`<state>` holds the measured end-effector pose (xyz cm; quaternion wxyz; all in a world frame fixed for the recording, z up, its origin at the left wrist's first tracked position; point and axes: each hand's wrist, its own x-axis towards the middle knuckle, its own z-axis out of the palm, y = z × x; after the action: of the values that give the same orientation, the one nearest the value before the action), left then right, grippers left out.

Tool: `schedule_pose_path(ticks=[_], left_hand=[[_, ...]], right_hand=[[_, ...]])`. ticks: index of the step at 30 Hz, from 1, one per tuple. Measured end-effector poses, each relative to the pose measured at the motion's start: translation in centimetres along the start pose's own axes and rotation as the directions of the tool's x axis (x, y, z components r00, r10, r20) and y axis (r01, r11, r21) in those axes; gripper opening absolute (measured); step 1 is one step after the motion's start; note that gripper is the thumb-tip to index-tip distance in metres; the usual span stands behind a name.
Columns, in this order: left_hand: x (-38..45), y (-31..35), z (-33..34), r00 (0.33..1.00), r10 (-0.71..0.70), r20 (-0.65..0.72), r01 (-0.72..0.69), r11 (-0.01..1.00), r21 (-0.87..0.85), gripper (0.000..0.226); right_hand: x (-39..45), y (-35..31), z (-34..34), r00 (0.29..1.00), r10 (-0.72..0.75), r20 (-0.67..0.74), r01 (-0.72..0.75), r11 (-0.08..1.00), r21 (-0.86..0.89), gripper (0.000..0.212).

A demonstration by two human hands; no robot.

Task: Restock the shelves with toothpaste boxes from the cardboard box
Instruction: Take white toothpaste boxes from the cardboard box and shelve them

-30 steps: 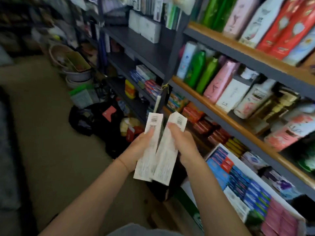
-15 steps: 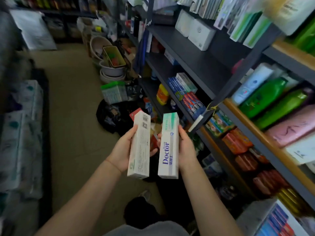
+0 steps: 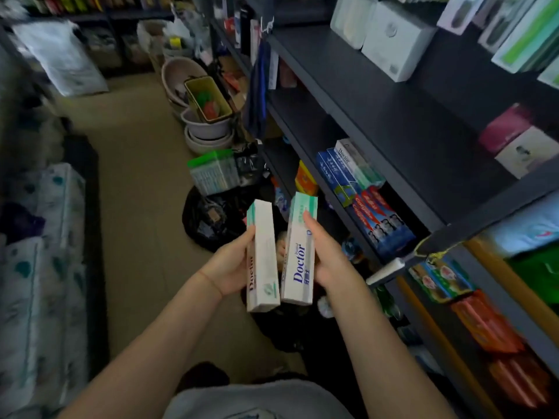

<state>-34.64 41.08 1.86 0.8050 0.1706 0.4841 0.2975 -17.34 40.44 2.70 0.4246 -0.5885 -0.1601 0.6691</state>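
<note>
I hold two white and green "Doctor" toothpaste boxes upright side by side at chest height. My left hand [image 3: 231,269] grips the left toothpaste box [image 3: 261,261] from its left side. My right hand [image 3: 328,255] grips the right toothpaste box [image 3: 299,252], fingers laid along its right edge. To the right, a dark shelf [image 3: 338,207] carries stocked toothpaste boxes [image 3: 360,189]: white-green, blue and red ones lying in rows. The cardboard box is out of view.
Dark shelving [image 3: 393,95] runs along the right with white boxes and bottles. On the floor ahead lie a black bag [image 3: 211,219], a green-lidded package [image 3: 213,173] and stacked basins [image 3: 205,131]. Wrapped bundles [image 3: 45,237] line the left. The beige floor [image 3: 136,176] lies between.
My view has swung left, away from the open box of stock, toward the dark shelf. Both boxes turned from their barcode backs to their printed fronts and moved nearer the shelf's toothpaste rows.
</note>
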Motion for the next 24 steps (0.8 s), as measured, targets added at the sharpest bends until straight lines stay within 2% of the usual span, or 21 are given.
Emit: schedule_pose_path(ticks=[3,7,10,14,17,19,22,24], left_hand=[[3.3,1.1,0.5,0.996,-0.08,0.027,0.08,0.997,-0.019,0.051],[9.4,3.6,1.3,0.994,-0.094,0.055,0.096,0.995,-0.027,0.032],[14.0,5.5,1.7,0.986,-0.153,0.066,0.15,0.988,0.042,0.033],[20.1,9.0,1.5,0.977,-0.215,-0.008,0.214,0.968,0.131,0.027],[24.2,12.0,0.9,0.973,-0.222,-0.069,0.23,0.963,0.143,0.018],[26.6,13.5,0.3,0.974,-0.205,-0.094,0.215,0.968,0.126,0.016],[29.1,14.8,-0.2,0.975,-0.208,-0.075,0.216,0.97,0.115,0.019],[30.1,15.4,-0.1,0.974,-0.216,-0.069,0.224,0.966,0.128,0.014]], right_hand=[[2.8,-1.6,-1.0,0.999,0.023,-0.047,-0.024,1.0,-0.018,0.045],[6.7,-3.5,-1.5,0.985,0.078,-0.153,-0.08,0.997,-0.011,0.052],[10.3,-4.8,-1.5,0.968,0.104,-0.228,-0.114,0.993,-0.03,0.063],[15.6,-6.7,-1.0,0.916,0.132,-0.38,-0.1,0.99,0.104,0.051],[20.0,-9.0,-0.7,0.874,0.118,-0.471,-0.05,0.987,0.155,0.048],[22.2,-10.3,-0.5,0.871,0.126,-0.474,0.016,0.959,0.284,0.038],[23.8,-11.7,-0.4,0.864,0.093,-0.494,0.158,0.883,0.443,0.038],[24.5,-12.2,-0.4,0.871,0.074,-0.486,0.233,0.809,0.54,0.039]])
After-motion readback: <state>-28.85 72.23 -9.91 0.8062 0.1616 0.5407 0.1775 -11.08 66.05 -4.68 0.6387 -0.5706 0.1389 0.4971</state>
